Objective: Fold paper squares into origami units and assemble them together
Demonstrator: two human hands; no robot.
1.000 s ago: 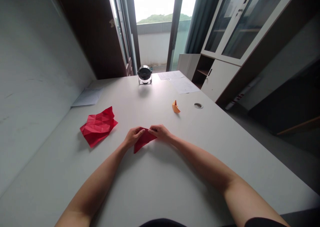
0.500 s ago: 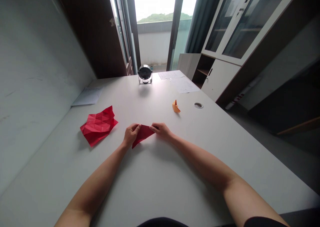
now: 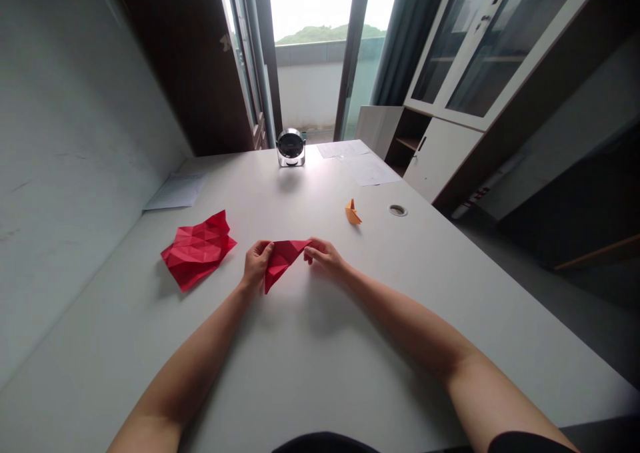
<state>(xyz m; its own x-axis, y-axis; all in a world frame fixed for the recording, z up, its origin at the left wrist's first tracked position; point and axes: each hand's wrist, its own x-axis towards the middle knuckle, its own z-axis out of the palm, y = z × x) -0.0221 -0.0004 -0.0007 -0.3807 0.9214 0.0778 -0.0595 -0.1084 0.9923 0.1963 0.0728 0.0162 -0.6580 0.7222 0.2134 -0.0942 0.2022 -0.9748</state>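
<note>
A folded red paper triangle (image 3: 281, 260) is held just above the white table (image 3: 310, 346) in the middle of the view. My left hand (image 3: 257, 264) pinches its left corner. My right hand (image 3: 323, 256) pinches its right tip, fingers closed on the edge. The paper's lower point hangs down toward the table between both hands.
A crumpled, creased red sheet (image 3: 197, 249) lies to the left. A small orange folded paper (image 3: 352, 212) sits beyond the hands, near a round cable hole (image 3: 398, 210). A small fan (image 3: 291, 148) and white sheets (image 3: 176, 190) lie at the far end. The wall runs along the left.
Both hands have lifted the red paper off the table and moved slightly away from me. The hands have drawn apart, spreading the paper wider into a triangle.
</note>
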